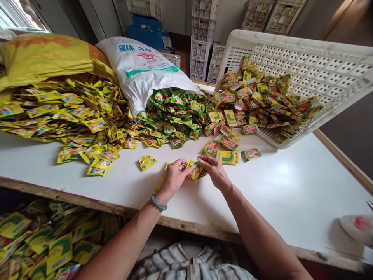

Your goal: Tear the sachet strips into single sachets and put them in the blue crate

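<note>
My left hand (174, 177), with a beaded bracelet (159, 203) on its wrist, pinches a small yellow sachet (193, 173) over the white table. My right hand (215, 171) meets it from the right, its fingers closed on a green sachet (202, 172) against the yellow one. Fingers cover parts of both sachets. Beneath my left hand shows a yellow packet (160, 181), mostly hidden. One loose yellow sachet (147, 161) lies to the left. Just beyond my right hand are a flat yellow-green carton (228, 157) and several small boxes (251, 154).
Yellow sachets (72, 105) spill from a yellow sack (55, 54); green sachets (177, 116) spill from a white sack (145, 70). A tipped white crate (314, 58) holds small cartons. More yellow-green packages (60, 249) lie below the table's front edge (116, 208). A white object (357, 227) sits right.
</note>
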Action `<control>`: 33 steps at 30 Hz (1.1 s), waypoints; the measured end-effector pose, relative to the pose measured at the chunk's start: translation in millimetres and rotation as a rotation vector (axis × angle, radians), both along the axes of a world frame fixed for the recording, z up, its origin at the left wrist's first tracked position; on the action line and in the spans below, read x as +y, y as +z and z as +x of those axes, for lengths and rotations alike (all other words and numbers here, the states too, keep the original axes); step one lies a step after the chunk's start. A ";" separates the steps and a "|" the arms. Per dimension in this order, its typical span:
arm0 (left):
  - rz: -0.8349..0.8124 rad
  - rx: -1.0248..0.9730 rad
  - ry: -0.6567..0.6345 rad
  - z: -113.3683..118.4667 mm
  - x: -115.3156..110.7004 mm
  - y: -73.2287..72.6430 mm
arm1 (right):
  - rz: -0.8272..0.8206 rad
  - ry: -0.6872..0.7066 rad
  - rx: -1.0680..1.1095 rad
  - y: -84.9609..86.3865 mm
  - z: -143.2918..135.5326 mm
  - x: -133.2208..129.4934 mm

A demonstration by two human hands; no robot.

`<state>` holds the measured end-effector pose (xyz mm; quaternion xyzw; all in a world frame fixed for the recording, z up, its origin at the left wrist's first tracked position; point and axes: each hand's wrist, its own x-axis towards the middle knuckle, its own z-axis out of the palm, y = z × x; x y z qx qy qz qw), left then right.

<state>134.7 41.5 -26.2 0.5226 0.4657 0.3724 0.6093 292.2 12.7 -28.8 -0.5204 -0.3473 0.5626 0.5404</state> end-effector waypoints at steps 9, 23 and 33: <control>-0.167 -0.099 0.094 -7.4 1.8 9.1 | -0.079 -0.062 -0.084 -7.6 22.7 3.5; -0.214 -0.092 0.114 9.2 4.8 10.5 | 0.022 0.080 -0.019 2.7 10.2 -1.7; -0.062 -0.138 0.163 13.8 -6.3 10.5 | -0.003 -0.002 -0.064 -2.5 -0.1 -7.9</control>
